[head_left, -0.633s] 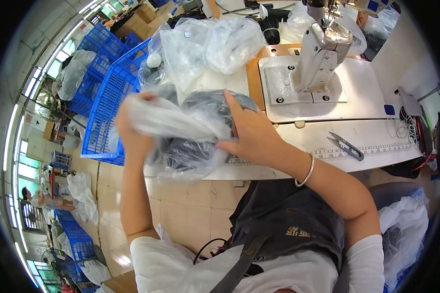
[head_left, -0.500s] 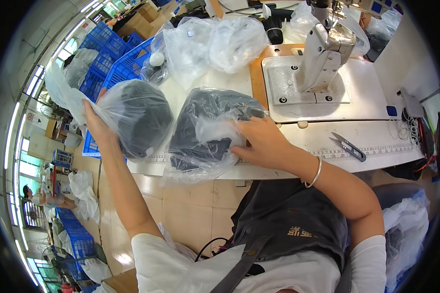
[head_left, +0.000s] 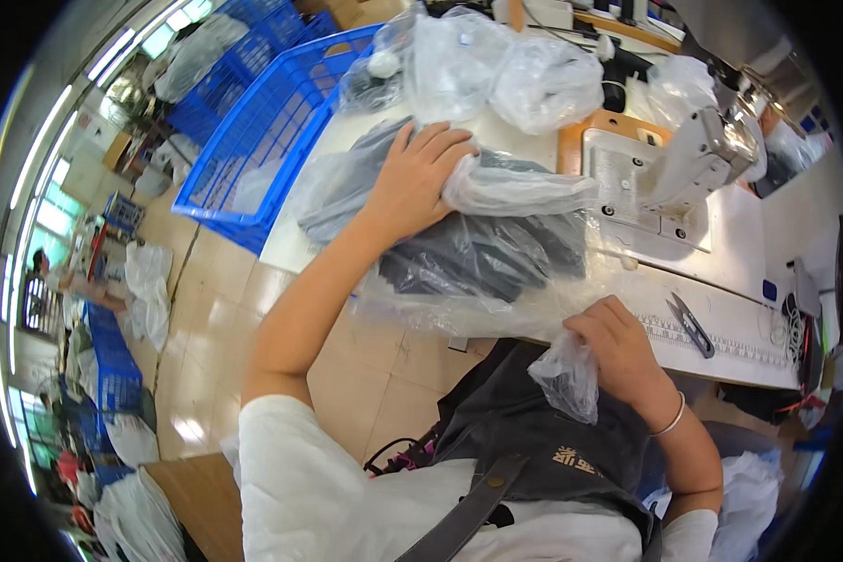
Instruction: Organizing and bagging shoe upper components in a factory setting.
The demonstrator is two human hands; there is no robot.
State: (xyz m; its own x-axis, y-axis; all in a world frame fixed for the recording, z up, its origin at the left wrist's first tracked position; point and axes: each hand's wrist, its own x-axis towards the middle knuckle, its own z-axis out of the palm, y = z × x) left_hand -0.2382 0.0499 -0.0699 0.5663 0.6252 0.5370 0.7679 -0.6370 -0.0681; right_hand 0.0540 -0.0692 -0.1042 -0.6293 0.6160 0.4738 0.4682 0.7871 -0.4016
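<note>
A clear plastic bag point(head_left: 482, 258) with dark grey pieces in it lies on the table before me. On its upper left, another cloudy bag with dark contents point(head_left: 356, 183) lies against it. My left hand point(head_left: 417, 178) is closed over the bags, and a gathered white strip of plastic point(head_left: 525, 190) runs rightward from its thumb side. At the table's front edge, my right hand point(head_left: 618, 347) pinches a fold of clear plastic film. A crumpled end of film point(head_left: 569, 379) hangs below those fingers. Whether that film belongs to the larger bag is hard to see.
A blue plastic crate point(head_left: 253, 155) stands left of the table. Filled clear bags point(head_left: 543, 80) sit at the back. To the right are a sewing machine point(head_left: 698, 155) and thread snips point(head_left: 691, 325) on the ruler-marked edge.
My left hand has brought its bag from the left onto the other bag. My right hand has moved down toward the table's edge with plastic in its fingers. The view has shifted left.
</note>
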